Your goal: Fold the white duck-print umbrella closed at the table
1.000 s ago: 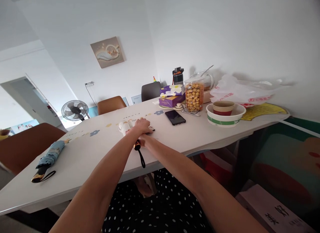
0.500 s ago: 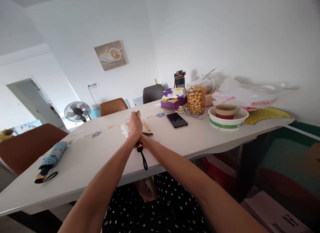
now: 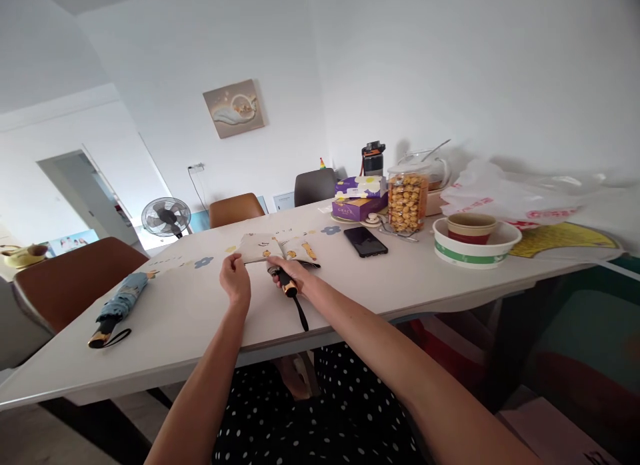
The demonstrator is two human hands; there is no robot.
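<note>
A white umbrella (image 3: 257, 244) with yellow-brown cartoon prints lies across the middle of the table, some folds of its canopy spread out loosely. My right hand (image 3: 294, 274) is closed round its black handle near the gold end, and the wrist strap hangs down toward the table's front edge. On the canopy's left side, my left hand (image 3: 235, 278) has its fingers closed at the edge of the fabric; the fingertips are partly hidden. Farther left lies a blue umbrella (image 3: 123, 298), rolled up, with a black and gold handle, apart from both hands.
A black phone (image 3: 365, 242) lies right of the white umbrella. Beyond it stand purple tissue boxes (image 3: 357, 207), a jar of round snacks (image 3: 407, 202) and a bottle (image 3: 373, 160). A paper bowl (image 3: 475, 252) holding a cup and a plastic bag (image 3: 500, 192) occupy the right.
My left hand has come off the top of the white umbrella and moved left and nearer. Canopy folds now spread flat to both sides. My right hand still grips the handle.
</note>
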